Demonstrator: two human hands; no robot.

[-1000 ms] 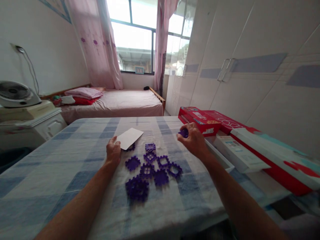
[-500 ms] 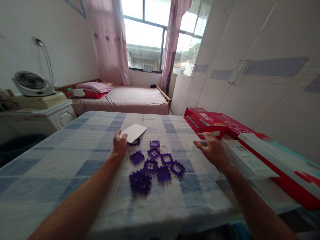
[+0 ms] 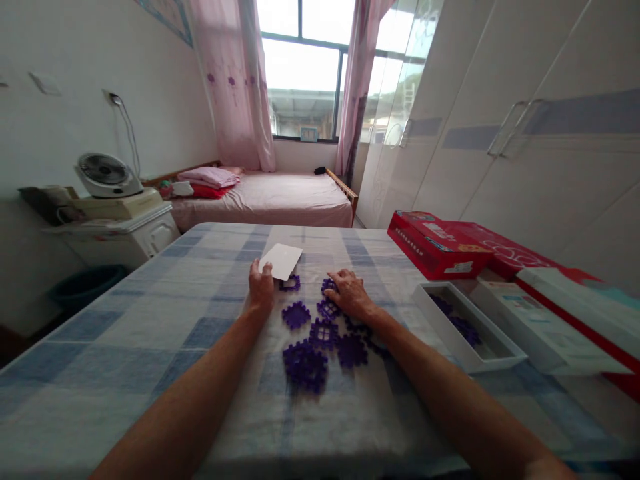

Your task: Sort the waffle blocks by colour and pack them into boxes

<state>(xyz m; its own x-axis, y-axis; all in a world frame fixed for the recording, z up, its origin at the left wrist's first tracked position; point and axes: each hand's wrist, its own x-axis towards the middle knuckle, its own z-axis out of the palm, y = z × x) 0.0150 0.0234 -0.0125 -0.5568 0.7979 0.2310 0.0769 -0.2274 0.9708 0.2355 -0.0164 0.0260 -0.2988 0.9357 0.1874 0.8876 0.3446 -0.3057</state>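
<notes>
Purple tiles lie scattered under your right hand, its grip loosely spread, clasping nothing. Beside it, your left hand pinches a white card, edge raised off the tabletop.

A table under a blue-and-white checked cloth fills the foreground. At its right edge lie two red boxes and a white box, set close together. Beyond the table stands a bed with a pink sheet — folded pink and red bedding is piled at its left end. A small fan sits on a white cabinet by the left wall. Pink curtains frame the window — white wardrobe doors line the right side.
</notes>
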